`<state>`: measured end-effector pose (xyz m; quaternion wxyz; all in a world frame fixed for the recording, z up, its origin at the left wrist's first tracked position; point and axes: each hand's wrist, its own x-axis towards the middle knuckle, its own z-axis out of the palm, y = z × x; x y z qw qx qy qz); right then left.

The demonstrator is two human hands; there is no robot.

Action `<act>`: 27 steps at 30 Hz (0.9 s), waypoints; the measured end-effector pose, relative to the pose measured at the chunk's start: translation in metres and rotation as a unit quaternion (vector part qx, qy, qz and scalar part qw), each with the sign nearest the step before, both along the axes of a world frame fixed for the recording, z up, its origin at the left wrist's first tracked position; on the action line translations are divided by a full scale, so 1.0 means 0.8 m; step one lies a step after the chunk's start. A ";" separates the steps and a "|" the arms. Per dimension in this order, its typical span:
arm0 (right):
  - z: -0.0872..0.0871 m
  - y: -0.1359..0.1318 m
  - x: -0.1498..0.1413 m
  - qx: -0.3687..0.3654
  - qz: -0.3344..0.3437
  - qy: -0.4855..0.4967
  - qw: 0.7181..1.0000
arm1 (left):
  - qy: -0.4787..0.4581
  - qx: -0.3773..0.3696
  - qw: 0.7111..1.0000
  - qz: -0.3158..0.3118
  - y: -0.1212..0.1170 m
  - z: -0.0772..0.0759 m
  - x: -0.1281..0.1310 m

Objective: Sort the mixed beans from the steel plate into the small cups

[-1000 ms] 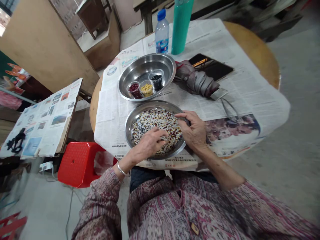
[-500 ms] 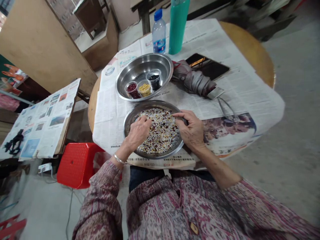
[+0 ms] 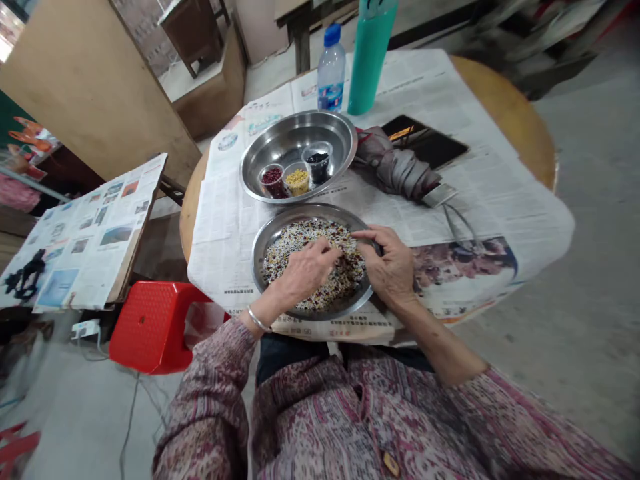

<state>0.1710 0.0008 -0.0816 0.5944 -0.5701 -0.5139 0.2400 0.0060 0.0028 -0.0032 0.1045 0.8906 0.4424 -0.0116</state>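
Observation:
My left hand (image 3: 306, 272) lies over a steel plate (image 3: 310, 213) of mixed white, red, dark and yellow grains (image 3: 300, 250), its fingertips down among them. Whether those fingers pinch anything is hidden. My right hand (image 3: 391, 268) sits on the plate's right rim and appears to grip it, with the thumb and forefinger reaching over the grains. Behind the plate, a wide steel bowl (image 3: 295, 130) holds several small clear cups: red beans (image 3: 273, 182), yellow grains (image 3: 297, 181) and black beans (image 3: 318, 167).
Newspaper (image 3: 223, 240) covers the round wooden table (image 3: 520, 113). Beyond the bowl stand a water bottle (image 3: 331, 67) and a green flask (image 3: 369, 57). A folded grey umbrella (image 3: 397, 167) lies beside a dark phone (image 3: 425, 141). A red stool (image 3: 150, 327) stands by my left knee.
My left hand has moved right, from the plate's left side onto the middle of the grains, which are pushed about beneath it. My right hand stays on the rim.

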 end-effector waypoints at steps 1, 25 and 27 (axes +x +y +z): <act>0.000 0.000 0.000 -0.002 0.000 -0.002 1.000 | -0.011 0.022 0.999 0.024 0.009 -0.001 0.001; 0.014 -0.003 -0.002 0.001 0.010 0.022 1.000 | 0.024 0.006 0.994 -0.103 -0.010 0.015 -0.027; 0.014 -0.003 -0.002 0.003 0.010 0.019 1.000 | 0.029 0.013 0.999 -0.044 -0.017 0.020 -0.051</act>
